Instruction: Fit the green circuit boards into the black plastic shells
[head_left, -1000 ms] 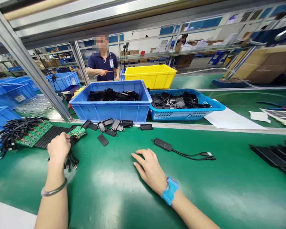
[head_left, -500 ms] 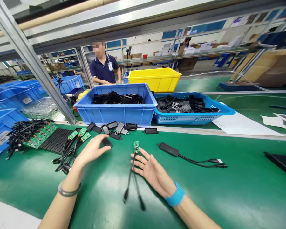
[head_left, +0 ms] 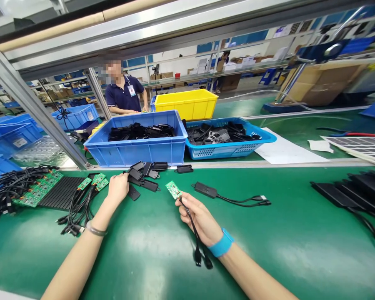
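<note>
Looks like an electronics assembly factory, seen from a seat at a production line. Long green conveyor belt (head_left: 268, 250) under an aluminium frame (head_left: 34, 108). Blue crate (head_left: 137, 150) and blue basket (head_left: 228, 151) heaped with black plastic housings (head_left: 140, 131), with a yellow bin (head_left: 187, 106) behind. Green circuit boards (head_left: 34, 192) with black cables (head_left: 9, 183) laid out in rows on the belt. Across the line, another worker (head_left: 123, 95) in a dark polo with a badge. Farther back, shelving, cardboard boxes (head_left: 318, 83) and more blue crates (head_left: 76, 116).

A blue crate (head_left: 137, 152) of black parts (head_left: 140, 131) stands beside a blue basket (head_left: 231, 149), a yellow bin (head_left: 187, 106) behind.
</note>
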Motion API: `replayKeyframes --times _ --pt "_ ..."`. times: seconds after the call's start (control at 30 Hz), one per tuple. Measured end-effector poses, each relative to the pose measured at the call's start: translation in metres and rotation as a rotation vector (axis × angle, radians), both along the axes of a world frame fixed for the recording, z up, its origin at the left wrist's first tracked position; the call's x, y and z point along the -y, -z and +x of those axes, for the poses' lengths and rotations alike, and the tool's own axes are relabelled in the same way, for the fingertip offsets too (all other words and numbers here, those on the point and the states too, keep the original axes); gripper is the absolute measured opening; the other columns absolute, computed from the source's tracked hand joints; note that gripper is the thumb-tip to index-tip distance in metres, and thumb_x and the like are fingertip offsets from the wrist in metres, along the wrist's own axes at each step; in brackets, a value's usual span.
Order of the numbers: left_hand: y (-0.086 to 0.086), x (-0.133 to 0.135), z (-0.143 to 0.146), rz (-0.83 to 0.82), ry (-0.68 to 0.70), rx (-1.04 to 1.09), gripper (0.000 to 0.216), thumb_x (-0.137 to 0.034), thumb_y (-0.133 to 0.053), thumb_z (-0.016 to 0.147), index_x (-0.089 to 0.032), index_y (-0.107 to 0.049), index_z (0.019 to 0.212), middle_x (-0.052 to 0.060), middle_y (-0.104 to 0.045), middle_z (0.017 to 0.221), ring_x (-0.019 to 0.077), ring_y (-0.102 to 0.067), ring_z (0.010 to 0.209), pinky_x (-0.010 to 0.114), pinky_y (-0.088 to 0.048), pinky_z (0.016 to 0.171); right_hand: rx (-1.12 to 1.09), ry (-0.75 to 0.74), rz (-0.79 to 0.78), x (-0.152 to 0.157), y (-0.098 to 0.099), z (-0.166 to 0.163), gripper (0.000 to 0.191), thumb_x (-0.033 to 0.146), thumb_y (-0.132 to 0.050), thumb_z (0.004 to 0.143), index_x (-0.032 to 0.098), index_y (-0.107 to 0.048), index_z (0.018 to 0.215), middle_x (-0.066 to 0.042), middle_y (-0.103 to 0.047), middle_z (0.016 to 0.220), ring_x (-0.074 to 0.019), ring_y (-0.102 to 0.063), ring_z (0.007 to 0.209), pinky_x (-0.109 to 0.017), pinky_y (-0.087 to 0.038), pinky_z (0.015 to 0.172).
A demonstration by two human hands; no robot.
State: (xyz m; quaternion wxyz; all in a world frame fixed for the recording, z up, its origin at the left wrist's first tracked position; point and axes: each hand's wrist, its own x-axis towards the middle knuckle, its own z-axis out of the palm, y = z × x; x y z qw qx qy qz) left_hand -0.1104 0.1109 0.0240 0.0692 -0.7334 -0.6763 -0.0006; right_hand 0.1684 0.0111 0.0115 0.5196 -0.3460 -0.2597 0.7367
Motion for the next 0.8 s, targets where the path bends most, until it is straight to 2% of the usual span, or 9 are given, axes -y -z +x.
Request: replayKeyframes --times 0.13,0.2,0.27,0.33,0.43,0.5,0.63,0.73,0.8 --pt "-0.010 0.013 0.007 0.081 -0.036 -0.022 0.027 -0.016 -0.041 0.083 -0.009 -0.063 0.098 0.019 -0.066 0.092 0.0337 -0.063 0.092 0.045 -0.044 0.083 0.089 -0.014 0.057 0.001 -0.004 0.001 0.031 0.038 -0.075 0.073 0.019 -0.063 0.095 0.000 -0.061 0.076 -0.0063 -0.039 0.051 -0.018 -0.026 0.041" --pt "-0.020 0.024 0.015 0.204 -0.035 -0.016 0.025 -0.019 -0.041 0.086 -0.010 -0.062 0.095 0.020 -0.062 0.097 0.0364 -0.059 0.099 0.049 -0.041 0.087 0.137 -0.008 0.083 0.001 -0.005 0.003 0.034 0.040 -0.074 0.074 0.021 -0.062 0.099 0.000 -0.061 0.079 -0.0060 -0.039 0.051 -0.019 -0.027 0.041" --pt "-0.029 0.040 0.029 0.336 0.041 0.075 0.021 -0.023 -0.043 0.087 -0.012 -0.061 0.090 0.020 -0.057 0.105 0.0357 -0.055 0.102 0.049 -0.040 0.089 0.202 0.014 0.136 0.001 -0.006 0.004 0.035 0.041 -0.072 0.075 0.023 -0.062 0.104 0.002 -0.056 0.080 -0.0062 -0.040 0.051 -0.019 -0.029 0.042" --pt "-0.032 0.058 0.046 0.351 0.182 0.297 0.014 -0.023 -0.047 0.086 -0.015 -0.058 0.085 0.017 -0.054 0.107 0.0298 -0.056 0.099 0.043 -0.043 0.086 0.309 0.021 0.212 0.001 -0.006 0.006 0.037 0.042 -0.068 0.078 0.023 -0.063 0.110 0.003 -0.052 0.079 -0.0067 -0.041 0.052 -0.020 -0.032 0.043" --pt "-0.023 0.082 0.070 0.101 0.342 0.733 0.002 -0.019 -0.053 0.081 -0.019 -0.053 0.083 0.007 -0.057 0.095 0.0199 -0.058 0.085 0.032 -0.047 0.077 0.551 0.004 0.342 0.003 -0.008 0.010 0.042 0.040 -0.060 0.085 0.022 -0.060 0.123 0.001 -0.053 0.079 -0.0080 -0.043 0.053 -0.022 -0.036 0.045" --pt "-0.010 0.093 0.082 -0.095 0.346 1.001 0.015 -0.017 -0.058 0.078 -0.020 -0.053 0.091 0.003 -0.060 0.092 0.0177 -0.059 0.082 0.028 -0.047 0.073 0.768 0.004 0.471 0.006 -0.011 0.013 0.038 0.034 -0.059 0.086 0.021 -0.062 0.121 -0.001 -0.058 0.079 -0.0098 -0.046 0.056 -0.024 -0.041 0.050" --pt "0.013 0.101 0.091 -0.335 0.155 1.618 0.048 -0.020 -0.074 0.069 -0.020 -0.053 0.112 0.005 -0.064 0.101 0.0177 -0.062 0.091 0.026 -0.049 0.076 1.118 -0.053 0.763 0.011 -0.018 0.016 0.025 0.023 -0.057 0.087 0.022 -0.071 0.107 -0.003 -0.065 0.079 -0.0145 -0.056 0.065 -0.027 -0.047 0.063" --pt "0.019 0.102 0.094 -0.494 -0.067 2.010 0.055 -0.020 -0.083 0.060 -0.015 -0.059 0.109 0.005 -0.066 0.095 0.0158 -0.063 0.088 0.028 -0.049 0.084 1.156 -0.099 0.847 0.014 -0.018 0.015 0.027 0.018 -0.053 0.090 0.023 -0.070 0.110 -0.005 -0.066 0.089 -0.0155 -0.060 0.073 -0.027 -0.049 0.068" --pt "0.019 0.103 0.096 -0.591 -0.144 2.151 0.052 -0.020 -0.085 0.059 -0.014 -0.062 0.106 0.006 -0.067 0.098 0.0167 -0.064 0.091 0.031 -0.049 0.088 1.154 -0.097 0.857 0.015 -0.016 0.013 0.028 0.018 -0.053 0.090 0.024 -0.070 0.112 -0.004 -0.065 0.088 -0.0152 -0.061 0.074 -0.027 -0.049 0.068"
